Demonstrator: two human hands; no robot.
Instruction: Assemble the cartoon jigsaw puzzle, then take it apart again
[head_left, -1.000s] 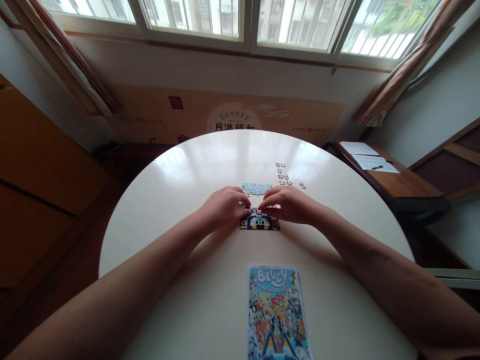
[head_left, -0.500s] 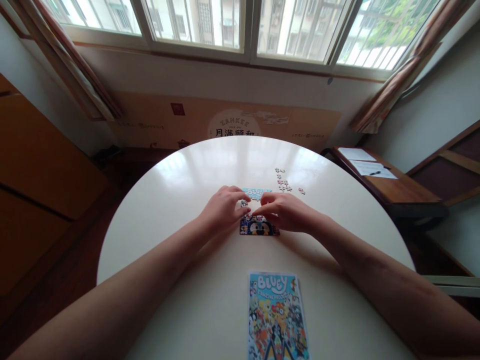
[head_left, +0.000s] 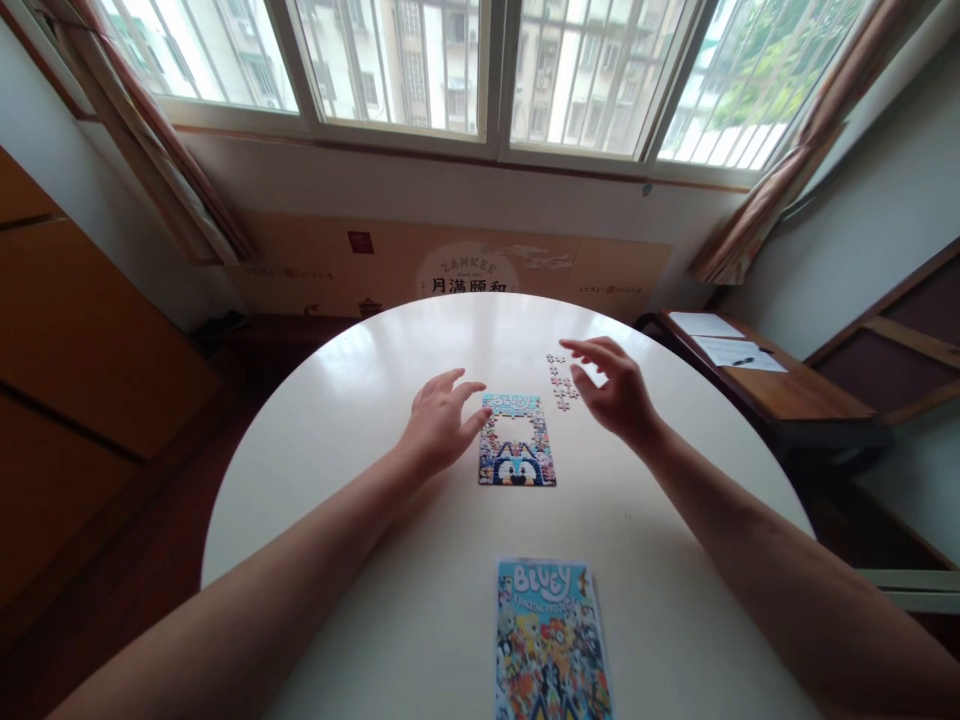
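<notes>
A partly assembled jigsaw puzzle [head_left: 517,471] lies flat on the white round table, with a gap in its upper middle where the tabletop shows. My left hand [head_left: 444,420] rests at its left edge, fingers spread, the thumb over the puzzle's border. Off to the right, my right hand [head_left: 615,388] hovers beside several loose puzzle pieces [head_left: 556,381], its thumb and fingers apart and nothing visible between them. Closer to me lies a "Bluey Fanzine Project" picture sheet [head_left: 551,640], its lower end cut off by the frame.
The round table [head_left: 345,620] has its curved far edge near a printed cardboard panel [head_left: 285,260] below the window. On the right stands a wooden side table [head_left: 817,385] with papers [head_left: 739,353] and a pen. A wooden cabinet [head_left: 75,350] is at the left.
My right hand has left the puzzle and moved right and away from me to the loose pieces. The left hand has opened out at the puzzle's edge. The camera view has tilted slightly up.
</notes>
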